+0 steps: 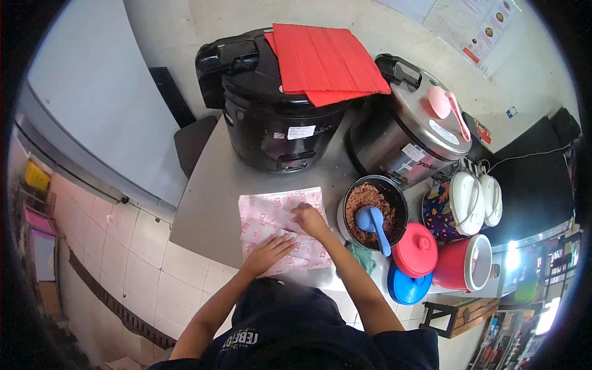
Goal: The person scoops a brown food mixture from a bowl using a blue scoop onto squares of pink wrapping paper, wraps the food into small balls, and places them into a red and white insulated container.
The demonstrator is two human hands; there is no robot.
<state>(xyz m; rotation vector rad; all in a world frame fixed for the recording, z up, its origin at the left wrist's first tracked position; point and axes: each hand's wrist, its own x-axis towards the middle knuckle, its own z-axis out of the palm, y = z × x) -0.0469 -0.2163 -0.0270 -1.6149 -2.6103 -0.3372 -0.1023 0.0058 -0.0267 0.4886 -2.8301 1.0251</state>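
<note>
Before me lies a stack of printed pink-and-white food wrapping paper (310, 252) at the front edge of the metal table. My left hand (269, 253) rests flat on the lower part of the paper, fingers stretched out. Higher on the sheet, my right hand (311, 219) has its fingers curled, fingertips down at the paper; whether they pinch it is unclear. A crease or raised edge of paper runs between the two hands. Just right of my right hand stands a pot of reddish-brown cooked rice (370, 199), with a blue scoop (373, 222) lying in it.
A black rice cooker (259, 134) with red cardboard (328, 60) on its lid stands behind; beside it is a steel one (388, 134) carrying a pink scoop (439, 102). Rightward sit a red lid (411, 252), blue lid (407, 289), red container (451, 266) and green cloth (363, 259).
</note>
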